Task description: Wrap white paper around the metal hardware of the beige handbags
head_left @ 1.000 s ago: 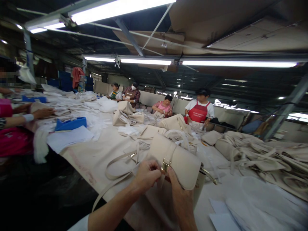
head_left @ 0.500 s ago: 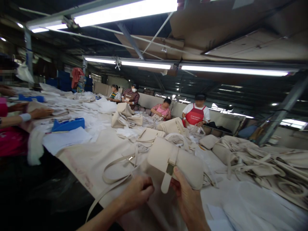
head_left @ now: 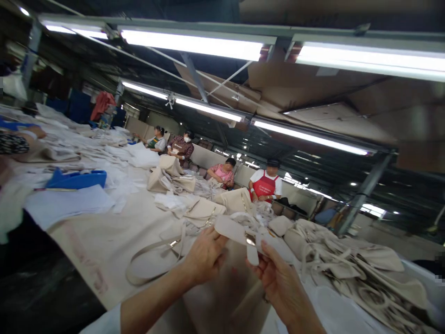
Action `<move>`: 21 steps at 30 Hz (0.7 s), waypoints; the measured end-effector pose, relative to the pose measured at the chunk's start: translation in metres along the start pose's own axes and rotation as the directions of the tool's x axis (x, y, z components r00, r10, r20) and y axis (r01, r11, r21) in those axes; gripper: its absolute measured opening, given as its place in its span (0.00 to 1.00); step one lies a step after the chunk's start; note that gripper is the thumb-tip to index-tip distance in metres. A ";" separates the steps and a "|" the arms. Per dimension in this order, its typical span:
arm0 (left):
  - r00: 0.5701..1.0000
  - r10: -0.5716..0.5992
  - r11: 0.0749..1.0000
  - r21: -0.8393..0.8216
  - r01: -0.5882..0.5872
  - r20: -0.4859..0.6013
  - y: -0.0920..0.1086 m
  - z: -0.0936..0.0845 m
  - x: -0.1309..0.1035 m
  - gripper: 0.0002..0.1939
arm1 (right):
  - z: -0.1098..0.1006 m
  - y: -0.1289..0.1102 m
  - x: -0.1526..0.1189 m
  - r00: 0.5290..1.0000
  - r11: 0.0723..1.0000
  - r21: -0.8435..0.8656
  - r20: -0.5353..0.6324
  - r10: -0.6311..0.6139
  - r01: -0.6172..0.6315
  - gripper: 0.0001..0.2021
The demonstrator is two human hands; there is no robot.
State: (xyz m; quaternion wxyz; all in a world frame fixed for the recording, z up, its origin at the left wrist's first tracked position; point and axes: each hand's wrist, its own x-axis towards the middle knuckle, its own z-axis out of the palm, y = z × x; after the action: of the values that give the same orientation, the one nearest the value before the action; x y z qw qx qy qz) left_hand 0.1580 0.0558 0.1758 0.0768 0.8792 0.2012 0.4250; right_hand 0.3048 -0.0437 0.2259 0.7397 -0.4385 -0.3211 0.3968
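A cream handbag (head_left: 231,230) with a gold clasp and a hanging strap tab is held up over the table, its flap tilted and seen at a shallow angle. My right hand (head_left: 280,280) grips its right side, the thumb beside the clasp. At the bag's left end, the curled fingers of my left hand (head_left: 205,254) close on the edge. The underside of the bag is mostly hidden. A loose cream strap (head_left: 134,266) with a gold buckle loops on the table left of my left hand.
Cream bags (head_left: 234,200) stand just beyond my hands. Bags and straps are heaped (head_left: 347,264) on the right. A blue holder (head_left: 76,178) and white paper (head_left: 67,204) lie left. Several people work across the table; a co-worker's arm (head_left: 17,141) reaches in at far left.
My left hand has moved up and right from beside the bag to its left end. The bag has tipped, its front now foreshortened. The view has shifted rightward.
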 end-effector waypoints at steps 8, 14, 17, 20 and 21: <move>0.999 0.047 0.999 -0.015 -0.048 -0.017 -0.003 -0.019 0.007 0.21 | 0.000 0.001 0.002 0.999 0.997 -0.055 0.029 -0.044 0.046 0.27; 0.984 0.108 0.976 -0.174 -0.133 -0.144 0.027 -0.041 -0.016 0.13 | 0.005 0.008 0.001 0.995 0.991 -0.096 -0.024 -0.097 0.094 0.26; 0.971 0.137 0.972 -0.163 -0.171 -0.198 0.032 -0.051 -0.010 0.17 | 0.004 0.008 0.003 0.995 0.989 -0.118 -0.013 -0.095 0.093 0.28; 0.974 0.191 0.978 -0.063 -0.200 -0.125 0.029 -0.054 0.005 0.17 | 0.003 0.008 0.004 0.995 0.986 -0.136 0.022 -0.094 0.096 0.30; 0.975 0.210 0.977 -0.019 -0.212 -0.080 0.027 -0.054 0.010 0.16 | 0.003 0.008 0.004 0.995 0.984 -0.148 0.024 -0.100 0.102 0.30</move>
State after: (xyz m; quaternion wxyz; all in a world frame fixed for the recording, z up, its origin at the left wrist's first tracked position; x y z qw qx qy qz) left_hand 0.1291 0.0330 0.2250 0.0356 0.8774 0.1037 0.4671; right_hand 0.3015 -0.0365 0.2204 0.7213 -0.4724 -0.3780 0.3372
